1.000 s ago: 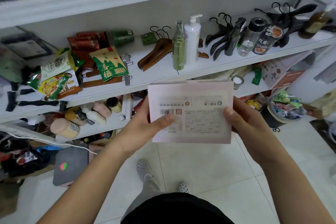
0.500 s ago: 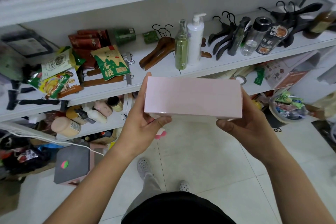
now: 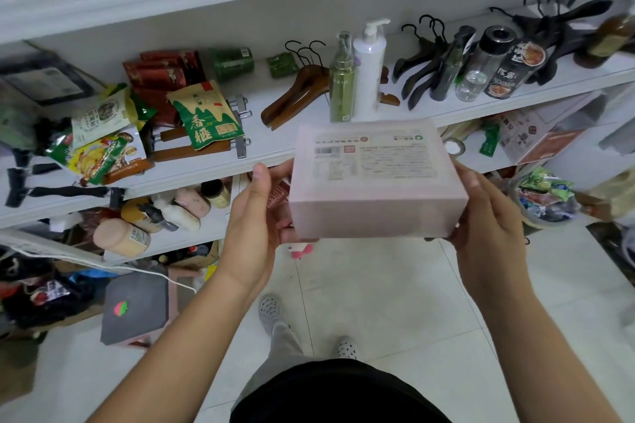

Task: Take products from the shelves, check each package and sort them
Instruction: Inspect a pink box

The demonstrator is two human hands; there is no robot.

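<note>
Rotated label-up since earlier, pink box [image 3: 374, 189] at frame centre; left hand [image 3: 251, 227] and right hand [image 3: 491, 220] grip its ends.

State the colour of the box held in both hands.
The box is pale pink; head view shows it.

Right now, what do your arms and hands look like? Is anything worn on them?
The left forearm and right forearm are bare as far as the view shows, with no sleeves. The left hand and right hand wear no gloves, and no ring, watch or bracelet shows.
</note>
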